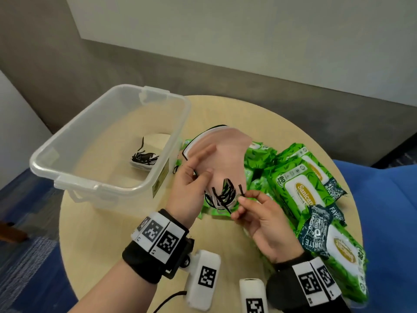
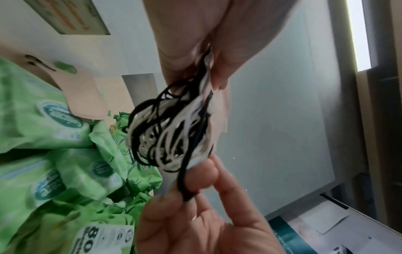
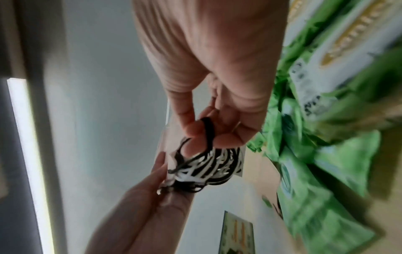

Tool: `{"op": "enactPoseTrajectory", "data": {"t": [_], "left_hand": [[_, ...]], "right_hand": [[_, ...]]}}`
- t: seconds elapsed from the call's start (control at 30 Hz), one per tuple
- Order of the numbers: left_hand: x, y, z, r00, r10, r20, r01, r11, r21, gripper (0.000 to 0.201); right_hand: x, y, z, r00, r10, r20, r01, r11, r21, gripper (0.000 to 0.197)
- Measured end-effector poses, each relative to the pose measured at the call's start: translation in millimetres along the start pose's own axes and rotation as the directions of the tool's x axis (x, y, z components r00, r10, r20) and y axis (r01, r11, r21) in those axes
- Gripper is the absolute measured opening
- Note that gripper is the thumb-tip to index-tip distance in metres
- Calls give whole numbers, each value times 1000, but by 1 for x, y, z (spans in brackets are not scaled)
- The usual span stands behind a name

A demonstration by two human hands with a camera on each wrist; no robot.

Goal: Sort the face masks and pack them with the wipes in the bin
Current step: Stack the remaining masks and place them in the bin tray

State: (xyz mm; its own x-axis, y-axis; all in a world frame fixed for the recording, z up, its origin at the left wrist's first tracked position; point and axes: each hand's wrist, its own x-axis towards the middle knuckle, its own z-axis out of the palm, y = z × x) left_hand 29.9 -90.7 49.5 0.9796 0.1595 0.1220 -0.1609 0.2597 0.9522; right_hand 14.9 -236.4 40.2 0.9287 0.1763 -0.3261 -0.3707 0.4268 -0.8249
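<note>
My left hand (image 1: 198, 175) grips a stack of face masks (image 1: 225, 152), pink on top with white ones beneath, held above the table. Their black ear loops (image 1: 223, 194) hang in a tangle at the near end. My right hand (image 1: 244, 207) pinches one black ear loop (image 2: 183, 180) between thumb and finger, also seen as the pinched loop (image 3: 208, 127) in the right wrist view. A clear plastic bin (image 1: 108, 184) stands on the left and holds a small stack of white masks (image 1: 146, 158) with black loops. Green wipes packs (image 1: 300, 184) lie in a pile on the right.
The round wooden table (image 1: 140, 236) has bare surface at the front between my arms. A blue chair seat (image 1: 388, 211) is beyond the table's right edge. One more pink mask (image 2: 85, 96) lies on the wipes.
</note>
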Motion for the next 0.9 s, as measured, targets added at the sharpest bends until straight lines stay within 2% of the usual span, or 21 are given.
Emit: {"op": "enactPoseTrajectory", "data": {"t": [0.07, 0.1, 0.17, 0.2, 0.23, 0.33, 0.4, 0.43, 0.53, 0.63, 0.7, 0.8, 0.9], "left_hand": [[3, 7, 6, 1000, -4, 6, 4, 1000, -8, 47], [4, 10, 8, 1000, -2, 14, 2, 1000, -10, 46], [6, 17, 13, 999, 22, 41, -22, 1000, 5, 44], [7, 20, 16, 998, 28, 56, -29, 999, 18, 43], [8, 24, 18, 997, 22, 67, -24, 999, 27, 43], [11, 35, 23, 994, 0, 108, -3, 1000, 23, 41], [14, 43, 23, 991, 33, 131, -42, 997, 62, 38], [16, 45, 22, 989, 54, 137, -67, 993, 92, 39], [23, 53, 18, 986, 89, 144, -106, 988, 109, 46], [32, 65, 9, 990, 52, 128, -60, 996, 62, 57], [41, 74, 0, 991, 3, 131, -24, 987, 156, 54], [56, 86, -13, 978, -73, 194, 6, 945, 326, 47], [68, 91, -26, 953, -108, 284, -22, 908, 418, 60]], "right_hand": [[0, -7, 3, 995, -93, -33, 88, 989, -120, 29], [2, -7, 2, 986, -153, -62, 134, 962, -237, 44], [4, -10, 5, 957, -277, -89, 198, 844, -499, 79], [6, -13, 7, 948, -311, -70, 224, 805, -549, 88], [7, -16, 10, 950, -312, -23, 257, 820, -512, 91], [9, -34, 20, 972, -214, 92, 225, 966, -128, 82], [8, -45, 27, 972, -206, 110, 211, 977, -38, 79], [10, -48, 31, 969, -224, 106, 231, 971, -59, 73], [13, -56, 46, 946, -318, 68, 325, 921, -215, 38], [14, -61, 55, 922, -381, 65, 381, 866, -323, 10], [15, -61, 58, 913, -398, 94, 403, 835, -374, 6], [18, -64, 64, 911, -386, 148, 409, 794, -450, 15], [19, -71, 71, 912, -341, 226, 409, 750, -520, 12]]}}
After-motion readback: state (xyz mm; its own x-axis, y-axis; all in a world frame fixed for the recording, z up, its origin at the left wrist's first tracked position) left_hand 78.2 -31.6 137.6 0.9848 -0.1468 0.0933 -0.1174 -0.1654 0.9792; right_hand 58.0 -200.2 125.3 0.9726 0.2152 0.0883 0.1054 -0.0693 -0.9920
